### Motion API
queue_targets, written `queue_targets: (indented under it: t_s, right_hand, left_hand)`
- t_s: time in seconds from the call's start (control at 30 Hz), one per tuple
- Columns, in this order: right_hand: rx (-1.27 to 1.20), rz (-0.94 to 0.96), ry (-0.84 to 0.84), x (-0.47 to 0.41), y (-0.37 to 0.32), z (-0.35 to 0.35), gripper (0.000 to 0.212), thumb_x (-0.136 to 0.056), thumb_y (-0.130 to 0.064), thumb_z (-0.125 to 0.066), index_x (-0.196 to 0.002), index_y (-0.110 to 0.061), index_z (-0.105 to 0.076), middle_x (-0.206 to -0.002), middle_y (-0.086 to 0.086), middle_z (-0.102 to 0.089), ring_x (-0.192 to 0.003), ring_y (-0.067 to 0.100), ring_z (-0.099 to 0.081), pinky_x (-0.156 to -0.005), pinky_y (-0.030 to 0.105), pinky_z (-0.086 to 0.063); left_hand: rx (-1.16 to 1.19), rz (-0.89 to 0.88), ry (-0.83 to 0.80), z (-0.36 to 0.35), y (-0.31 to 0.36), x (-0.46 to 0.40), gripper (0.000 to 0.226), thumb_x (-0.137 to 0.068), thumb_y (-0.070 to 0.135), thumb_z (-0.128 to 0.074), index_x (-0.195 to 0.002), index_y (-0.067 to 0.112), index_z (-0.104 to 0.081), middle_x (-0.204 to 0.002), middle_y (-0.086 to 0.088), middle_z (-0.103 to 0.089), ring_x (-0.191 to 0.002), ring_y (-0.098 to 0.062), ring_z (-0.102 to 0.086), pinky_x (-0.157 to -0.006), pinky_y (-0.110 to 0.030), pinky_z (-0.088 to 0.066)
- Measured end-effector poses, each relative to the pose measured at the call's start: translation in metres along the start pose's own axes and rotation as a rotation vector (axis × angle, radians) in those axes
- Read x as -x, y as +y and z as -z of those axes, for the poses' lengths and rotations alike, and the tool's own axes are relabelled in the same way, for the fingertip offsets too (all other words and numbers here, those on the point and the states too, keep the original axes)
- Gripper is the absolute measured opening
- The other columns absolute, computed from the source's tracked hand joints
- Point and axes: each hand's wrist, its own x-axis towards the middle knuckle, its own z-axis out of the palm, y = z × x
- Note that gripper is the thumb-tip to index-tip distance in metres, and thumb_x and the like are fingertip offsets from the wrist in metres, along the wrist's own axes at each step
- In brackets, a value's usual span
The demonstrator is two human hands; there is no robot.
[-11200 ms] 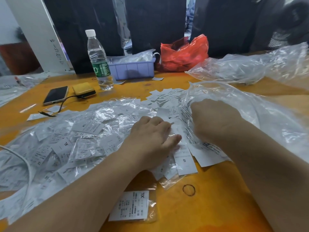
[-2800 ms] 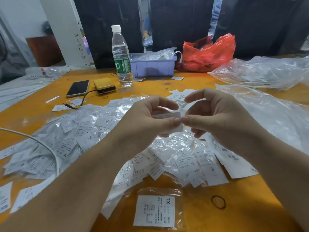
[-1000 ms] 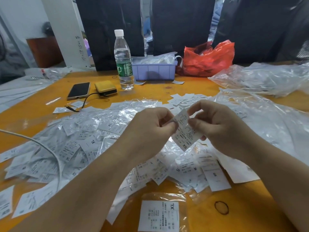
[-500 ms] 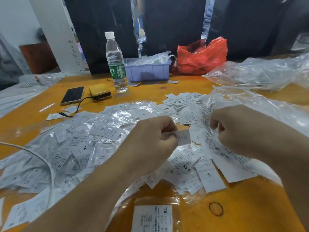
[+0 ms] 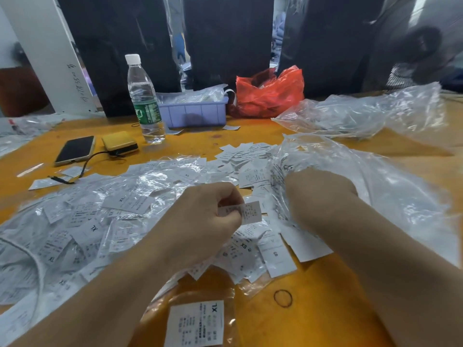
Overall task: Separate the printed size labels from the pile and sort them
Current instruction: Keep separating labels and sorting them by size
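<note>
A wide pile of white printed size labels (image 5: 120,216) mixed with clear plastic sleeves covers the middle of the orange table (image 5: 313,316). My left hand (image 5: 200,221) is raised over the pile and pinches a small stack of labels (image 5: 246,212) between thumb and fingers. My right hand (image 5: 318,196) is down at the edge of a clear plastic bag (image 5: 363,186), knuckles up; its fingers are hidden from me. Loose labels marked S (image 5: 276,256) and XS (image 5: 244,245) lie below the hands. A bagged XL label (image 5: 198,324) lies at the near edge.
A water bottle (image 5: 144,101), a lilac bin (image 5: 194,112) and a red bag (image 5: 270,93) stand at the back. A phone (image 5: 75,149) and a yellow power bank (image 5: 119,144) lie left. Another plastic bag (image 5: 370,113) sits far right. A rubber band (image 5: 283,298) lies near.
A second ago both hands held a label in the air between them. My right hand has let go and dropped to the plastic bag on the right; my left still holds labels.
</note>
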Motion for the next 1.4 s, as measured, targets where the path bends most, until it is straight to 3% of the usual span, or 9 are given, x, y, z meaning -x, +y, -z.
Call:
queue_targets:
  t_s: [0.1,0.23,0.37,0.5,0.7,0.83,0.93,1.13,1.4]
  right_hand:
    - [0.012,-0.029,0.002,0.000,-0.004,-0.001,0.031,-0.088,-0.005,-0.051,-0.116,-0.017,-0.058,-0.076,-0.002,-0.038,-0.081,0.024,-0.045,-0.050,0.032,-0.034]
    - [-0.056,-0.030,0.109,-0.001,-0.005,-0.003,0.008,-0.092,-0.013,-0.053,-0.096,-0.019,-0.055,-0.071,-0.002,-0.035,-0.077,0.025,-0.046,-0.058,0.033,-0.041]
    - [-0.087,0.048,0.373,-0.003,-0.002,-0.006,0.015,-0.085,-0.005,-0.053,-0.084,-0.017,-0.044,-0.078,0.001,-0.043,-0.075,0.024,-0.045,-0.057,0.032,-0.039]
    - [-0.493,0.287,0.639,-0.015,-0.003,-0.014,0.029,-0.092,0.002,-0.047,-0.109,-0.011,-0.067,-0.101,0.004,-0.057,-0.090,0.022,-0.055,-0.076,0.036,-0.050]
    - [-1.387,0.496,0.221,-0.020,-0.003,-0.015,0.037,-0.093,0.005,-0.050,-0.091,-0.022,-0.076,-0.085,-0.003,-0.072,-0.082,0.013,-0.070,-0.080,0.034,-0.057]
    - [-1.831,0.650,-0.152,-0.022,-0.006,-0.011,0.025,-0.074,0.004,-0.058,-0.084,-0.009,-0.077,-0.075,0.015,-0.055,-0.072,0.023,-0.064,-0.074,0.025,-0.056]
    - [-1.891,0.745,-0.304,-0.024,-0.009,-0.017,0.024,-0.068,0.005,-0.064,-0.086,-0.004,-0.076,-0.075,0.013,-0.061,-0.070,0.022,-0.065,-0.076,0.031,-0.057]
    - [-1.894,0.898,-0.422,-0.022,-0.011,-0.018,0.020,-0.068,-0.001,-0.075,-0.087,-0.003,-0.072,-0.076,0.009,-0.069,-0.074,0.021,-0.070,-0.084,0.033,-0.058]
    - [-1.844,0.760,-0.266,-0.019,-0.010,-0.016,0.029,-0.055,0.013,-0.075,-0.078,-0.004,-0.071,-0.075,0.018,-0.060,-0.070,0.026,-0.066,-0.074,0.029,-0.058]
  left_hand:
    - [-0.009,0.001,0.012,0.002,-0.001,0.000,0.016,-0.087,0.020,-0.063,-0.078,0.033,-0.065,-0.077,0.018,-0.067,-0.062,-0.002,-0.058,-0.049,-0.013,-0.043]
    - [0.001,0.000,0.023,0.005,-0.001,0.000,0.016,-0.088,0.021,-0.063,-0.078,0.033,-0.066,-0.076,0.015,-0.067,-0.057,-0.005,-0.057,-0.046,-0.015,-0.042]
    - [-0.020,0.000,0.067,0.007,0.001,0.000,0.014,-0.088,0.021,-0.063,-0.078,0.031,-0.065,-0.074,0.016,-0.064,-0.066,0.002,-0.057,-0.051,-0.007,-0.040]
    - [-0.026,0.029,0.141,0.009,-0.002,-0.002,0.012,-0.089,0.022,-0.060,-0.082,0.032,-0.062,-0.080,0.017,-0.063,-0.072,0.001,-0.058,-0.051,-0.007,-0.042]
    - [-0.043,0.068,0.230,0.015,-0.005,-0.004,0.026,-0.093,0.021,-0.056,-0.103,0.044,-0.049,-0.081,0.015,-0.061,-0.065,-0.003,-0.059,-0.043,-0.014,-0.042]
    - [-0.038,0.123,0.257,0.021,-0.010,-0.006,0.024,-0.090,0.014,-0.052,-0.084,0.034,-0.064,-0.074,0.014,-0.062,-0.046,0.000,-0.051,-0.041,-0.012,-0.032]
    - [0.066,0.131,0.253,0.022,-0.005,-0.006,0.024,-0.089,0.019,-0.047,-0.078,0.026,-0.067,-0.061,0.015,-0.061,-0.046,-0.003,-0.050,-0.040,-0.016,-0.032]
    - [0.103,0.105,0.137,0.021,0.007,-0.003,0.068,-0.082,0.064,-0.031,-0.095,0.007,-0.065,-0.091,-0.011,-0.065,-0.083,-0.023,-0.058,-0.080,-0.050,-0.047]
    - [0.088,0.071,0.042,0.019,0.003,-0.002,0.047,-0.078,0.070,-0.044,-0.098,0.034,-0.066,-0.090,0.020,-0.065,-0.084,0.011,-0.057,-0.067,-0.022,-0.042]
